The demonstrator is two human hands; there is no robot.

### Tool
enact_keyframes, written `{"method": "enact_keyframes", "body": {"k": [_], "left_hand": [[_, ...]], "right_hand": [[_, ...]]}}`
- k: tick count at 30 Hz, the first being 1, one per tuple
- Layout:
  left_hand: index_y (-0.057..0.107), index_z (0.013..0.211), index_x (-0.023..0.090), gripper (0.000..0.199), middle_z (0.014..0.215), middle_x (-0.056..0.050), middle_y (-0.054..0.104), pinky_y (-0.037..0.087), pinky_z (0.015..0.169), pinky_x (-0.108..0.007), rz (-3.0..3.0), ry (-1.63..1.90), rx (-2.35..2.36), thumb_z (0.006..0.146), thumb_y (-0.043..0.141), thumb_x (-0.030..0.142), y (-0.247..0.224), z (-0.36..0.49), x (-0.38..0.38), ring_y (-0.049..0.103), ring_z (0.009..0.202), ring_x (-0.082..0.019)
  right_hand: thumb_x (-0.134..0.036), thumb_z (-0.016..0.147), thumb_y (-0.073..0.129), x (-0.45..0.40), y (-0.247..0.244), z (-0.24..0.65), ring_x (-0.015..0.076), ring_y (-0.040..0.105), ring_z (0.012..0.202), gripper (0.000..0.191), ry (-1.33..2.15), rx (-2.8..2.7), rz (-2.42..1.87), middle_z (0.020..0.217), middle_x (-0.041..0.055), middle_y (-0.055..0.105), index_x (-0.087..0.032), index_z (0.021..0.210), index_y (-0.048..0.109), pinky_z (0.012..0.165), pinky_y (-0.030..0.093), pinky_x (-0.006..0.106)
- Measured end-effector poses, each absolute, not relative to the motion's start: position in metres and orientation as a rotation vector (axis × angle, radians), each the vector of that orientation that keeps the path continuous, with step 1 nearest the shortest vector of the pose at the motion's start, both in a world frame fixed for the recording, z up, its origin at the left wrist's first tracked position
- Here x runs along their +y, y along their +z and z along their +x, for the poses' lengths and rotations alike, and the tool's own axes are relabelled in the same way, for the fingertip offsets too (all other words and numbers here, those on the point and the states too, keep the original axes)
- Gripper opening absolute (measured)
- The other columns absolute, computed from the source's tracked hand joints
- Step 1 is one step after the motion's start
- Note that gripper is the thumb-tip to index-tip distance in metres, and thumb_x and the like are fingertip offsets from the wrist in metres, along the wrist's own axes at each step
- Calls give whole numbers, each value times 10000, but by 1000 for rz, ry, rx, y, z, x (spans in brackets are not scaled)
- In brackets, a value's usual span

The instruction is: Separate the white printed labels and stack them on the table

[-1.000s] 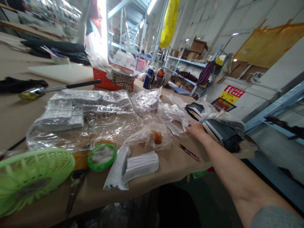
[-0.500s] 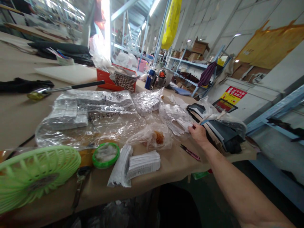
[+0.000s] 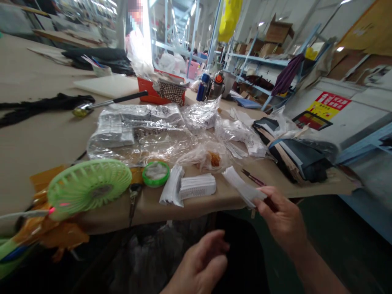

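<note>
My right hand (image 3: 281, 216) is closed on one end of a stack of white paper labels (image 3: 240, 185), held in front of the table's edge and slanting up to the left. Below that edge my left hand (image 3: 203, 261) is in front of my dark clothing, fingers slightly bent and apart from the thumb, with nothing in it. Two more bundles lie at the table's front: printed white labels (image 3: 198, 185) and a curved white stack (image 3: 172, 187). Beyond the held labels are thread snips (image 3: 253, 177) with a dark pink handle.
A green fan (image 3: 88, 185) and a green-rimmed round dish (image 3: 156, 173) stand front left. Behind lie clear plastic bags (image 3: 147, 130), a small bag of orange bits (image 3: 214, 159), a hammer (image 3: 104, 102) and, at right, tied dark fabric pieces (image 3: 297, 155). A person stands far back.
My right hand has drawn back toward me from beside the fabric bundle, bringing white labels with it. My left hand has come into view, and the camera view has shifted.
</note>
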State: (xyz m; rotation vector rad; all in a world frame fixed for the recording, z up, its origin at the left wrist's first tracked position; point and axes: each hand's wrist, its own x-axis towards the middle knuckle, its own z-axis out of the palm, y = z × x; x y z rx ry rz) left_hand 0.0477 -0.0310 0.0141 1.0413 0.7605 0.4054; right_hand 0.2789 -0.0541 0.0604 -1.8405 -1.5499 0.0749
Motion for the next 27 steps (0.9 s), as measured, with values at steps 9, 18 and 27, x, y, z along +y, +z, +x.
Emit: {"method": "enact_keyframes", "body": {"k": [9,18,27], "left_hand": [[598,1088,201,258,1029,-34,630,397,968,-289,482,679,538,870,604,338,33,85,-53,556,1009,-139],[566,952,124,186,802,-25,587,472,621,-197,376,619,649,851,600,277,26,60,-50,563,691,-91],[564,897,130,215,789,-27,559,505,587,-239,519,527,627,860,568,342,30,52,-47,568,676,-118]], "right_hand": [[-159,891,526,-106,19,203,208,646,920,385,-108,-1914,-1580,1038,102,630,-230,1269,504,743,574,307],[-175,869,543,-103,37,200,193,630,873,230,327,-1924,-1482,969,69,644,-217,1087,604,739,540,312],[-169,876,554,-67,43,205,174,607,832,113,280,-1974,-1496,882,37,637,-218,944,631,746,503,298]]}}
